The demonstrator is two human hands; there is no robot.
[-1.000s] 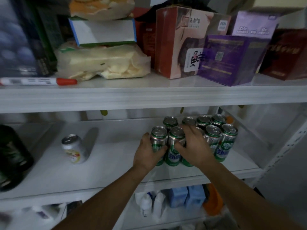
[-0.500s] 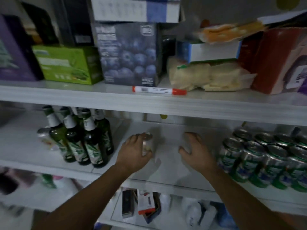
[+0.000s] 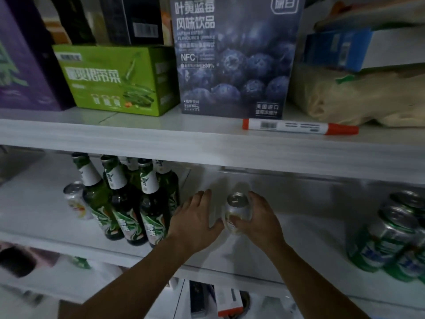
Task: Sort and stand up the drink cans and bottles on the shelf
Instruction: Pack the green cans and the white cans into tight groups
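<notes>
The right hand (image 3: 262,217) grips the silver can (image 3: 236,209) upright, the left hand (image 3: 195,219) lies open beside it; next, probably, setting it by the other can (image 3: 74,201) behind the bottles (image 3: 124,203).

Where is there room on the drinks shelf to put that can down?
Bare shelf lies between the right hand gripping the can and the green cans. Also far left, past the white can. Crowded: bottles beside the left hand.

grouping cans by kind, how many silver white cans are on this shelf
2: one silver-white drink can mid-shelf, gripped by the right hand; a second can at left, partly behind the green glass bottles. More may hide behind them.
</notes>
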